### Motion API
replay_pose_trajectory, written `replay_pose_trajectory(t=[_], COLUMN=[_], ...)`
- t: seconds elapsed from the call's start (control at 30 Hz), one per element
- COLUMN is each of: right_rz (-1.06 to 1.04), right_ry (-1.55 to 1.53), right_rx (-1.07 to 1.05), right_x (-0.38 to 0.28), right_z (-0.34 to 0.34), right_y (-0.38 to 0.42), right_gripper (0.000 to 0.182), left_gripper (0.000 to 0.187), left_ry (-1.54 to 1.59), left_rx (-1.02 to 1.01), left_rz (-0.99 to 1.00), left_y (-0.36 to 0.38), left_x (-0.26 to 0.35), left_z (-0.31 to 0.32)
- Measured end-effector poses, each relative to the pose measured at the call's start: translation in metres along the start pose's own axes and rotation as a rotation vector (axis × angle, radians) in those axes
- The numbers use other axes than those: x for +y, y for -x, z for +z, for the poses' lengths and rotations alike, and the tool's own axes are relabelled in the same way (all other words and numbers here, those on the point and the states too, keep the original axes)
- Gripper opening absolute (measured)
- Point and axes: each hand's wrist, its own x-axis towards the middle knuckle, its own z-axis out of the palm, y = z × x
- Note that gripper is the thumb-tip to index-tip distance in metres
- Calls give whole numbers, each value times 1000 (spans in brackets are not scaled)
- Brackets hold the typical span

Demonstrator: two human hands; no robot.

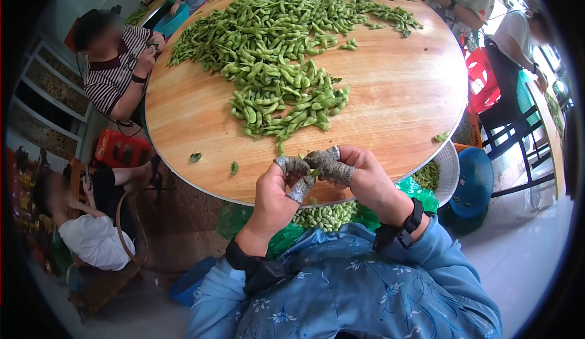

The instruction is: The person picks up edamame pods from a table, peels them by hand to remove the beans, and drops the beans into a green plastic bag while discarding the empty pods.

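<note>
My left hand (279, 191) and my right hand (364, 176) meet over the near edge of the round wooden table (396, 95). Grey cloth covers sit on several fingertips of both. A green edamame pod (314, 173) is pinched between the two sets of fingertips, which hide most of it. Just below, shelled green beans (328, 216) lie in a green plastic bag (286, 239) in front of my apron. Beyond my fingers spreads a big heap of edamame pods (268, 40), its near end close to my hands.
Loose pod bits (234, 168) lie on the tabletop. To the right stand a white basket (450, 171) with pods and a blue basket (474, 177). Red stools (122, 149) are near the table. A person in a striped shirt (113, 71) sits at the left; other people are around.
</note>
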Motion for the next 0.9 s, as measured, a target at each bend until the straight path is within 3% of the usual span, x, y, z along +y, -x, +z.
replay_pose_trajectory(t=[0.17,0.23,0.33,0.4,0.43,0.47,0.53,0.63,0.9], right_rz=[-126,-168,-190,-171,-154,-153,-4,16,47], right_ry=[9,21,87,128,116,117,121,89,35], right_rx=[32,27,21,168,139,139,22,8,-21], right_x=[9,12,10,-1,-4,-4,-4,-8,-6], right_z=[-2,-3,-3,0,-4,-7,-12,-5,-4], right_y=[-3,-5,-2,8,12,14,20,26,28], right_gripper=[18,17,20,23,26,26,27,27,25], left_gripper=[18,23,23,21,19,19,18,20,30], left_ry=[-65,-392,-386,-541,-695,-693,-823,-945,-1059], left_rx=[-22,-150,-151,-82,-11,-11,-10,-69,-117], left_rz=[-4,36,76,165,255,254,438,548,635], left_y=[-6,-6,-5,-2,-1,-1,-1,-1,1], left_x=[3,6,5,10,13,15,17,15,15], left_z=[6,2,4,5,6,6,7,6,2])
